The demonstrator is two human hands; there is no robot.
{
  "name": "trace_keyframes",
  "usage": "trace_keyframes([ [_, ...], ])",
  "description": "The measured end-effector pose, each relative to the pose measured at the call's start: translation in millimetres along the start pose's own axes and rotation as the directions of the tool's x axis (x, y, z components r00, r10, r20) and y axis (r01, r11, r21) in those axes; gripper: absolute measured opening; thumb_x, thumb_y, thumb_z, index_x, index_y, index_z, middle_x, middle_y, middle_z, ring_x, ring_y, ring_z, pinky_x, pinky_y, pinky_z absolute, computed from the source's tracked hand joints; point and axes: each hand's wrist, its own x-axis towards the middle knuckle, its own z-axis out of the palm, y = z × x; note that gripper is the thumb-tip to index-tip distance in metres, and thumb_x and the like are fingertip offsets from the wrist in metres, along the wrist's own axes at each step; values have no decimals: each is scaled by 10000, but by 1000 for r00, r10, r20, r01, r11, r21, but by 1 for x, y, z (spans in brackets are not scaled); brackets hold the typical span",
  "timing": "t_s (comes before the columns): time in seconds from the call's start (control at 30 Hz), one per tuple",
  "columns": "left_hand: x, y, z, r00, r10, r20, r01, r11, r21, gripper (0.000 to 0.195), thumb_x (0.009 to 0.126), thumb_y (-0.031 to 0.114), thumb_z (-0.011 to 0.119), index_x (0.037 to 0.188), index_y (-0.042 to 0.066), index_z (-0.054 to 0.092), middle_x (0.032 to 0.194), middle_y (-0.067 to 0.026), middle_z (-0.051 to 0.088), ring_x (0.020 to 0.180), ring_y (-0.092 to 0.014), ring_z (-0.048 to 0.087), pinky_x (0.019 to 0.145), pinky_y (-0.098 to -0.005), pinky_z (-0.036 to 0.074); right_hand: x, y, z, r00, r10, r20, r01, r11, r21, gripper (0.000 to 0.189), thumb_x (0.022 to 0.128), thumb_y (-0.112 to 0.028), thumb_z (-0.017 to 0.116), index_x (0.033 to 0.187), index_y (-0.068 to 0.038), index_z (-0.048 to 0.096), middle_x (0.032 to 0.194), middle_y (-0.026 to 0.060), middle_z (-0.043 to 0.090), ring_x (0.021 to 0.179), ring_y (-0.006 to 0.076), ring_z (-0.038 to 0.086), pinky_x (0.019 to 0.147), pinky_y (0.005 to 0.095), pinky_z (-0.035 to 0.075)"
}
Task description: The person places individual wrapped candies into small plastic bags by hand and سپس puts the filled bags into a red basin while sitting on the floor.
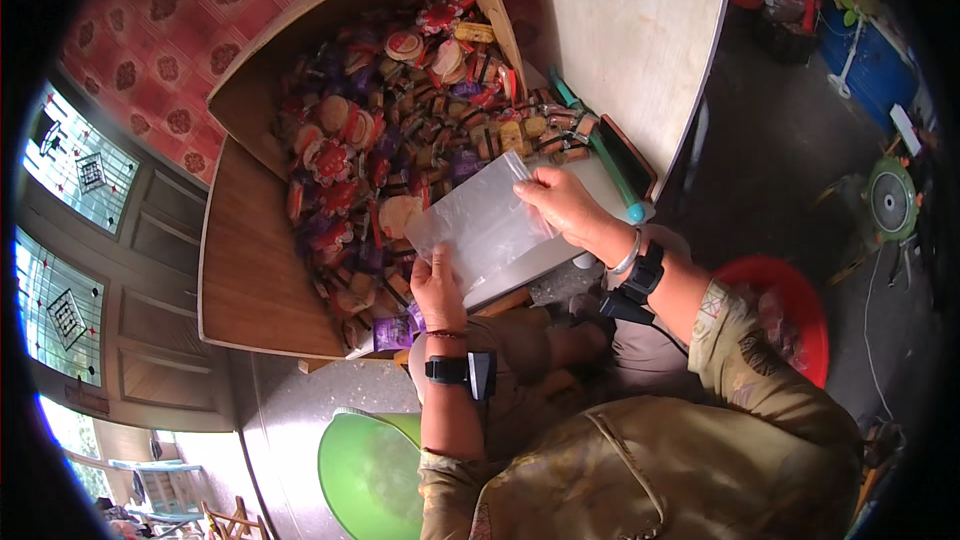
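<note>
A clear plastic bag [487,221] is stretched between my hands, flat and see-through. My left hand [439,289] pinches its lower left edge, thumb on top. With thumb and fingers, my right hand [559,202] grips the bag's right end. Nothing can be made out inside it. Just beyond lies a large heap of small wrapped snacks [427,120], spilling from a cardboard box [262,37] tipped on its side. Among them are round wafers in red-edged wrappers [330,161], purple packets [394,332] and yellow pieces [511,136].
A green-handled tool [615,169] and a dark flat object [630,157] lie right of the heap on the pale table [630,30]. A green tub [367,472] stands below left; a red basin [814,315] with packets is at right. A fan [891,201] stands farther right.
</note>
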Motion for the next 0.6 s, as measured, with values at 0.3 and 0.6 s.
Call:
trace_keyframes([
  [0.3, 6, -19, 2, 989, 32, -147, -3, 981, 194, 184, 948, 223, 634, 859, 70, 587, 658, 43, 511, 553, -61, 447, 505, -228, 368, -4, 8, 0, 983, -98, -152, 101, 995, 6, 218, 929, -190, 644, 788, -36, 580, 649, -14, 533, 567, 79, 481, 496, 260, 394],
  [0.6, -9, -16, 23, 990, 13, 142, -9, 999, -31, 176, 968, 139, 592, 1096, 19, 589, 877, -62, 642, 798, -160, 633, 734, -317, 546, -23, -18, -4, 566, -807, 169, 426, 111, -898, 129, 790, -29, 636, 808, -72, 516, 663, 113, 548, 605, 316, 599, 536, 431, 482],
])
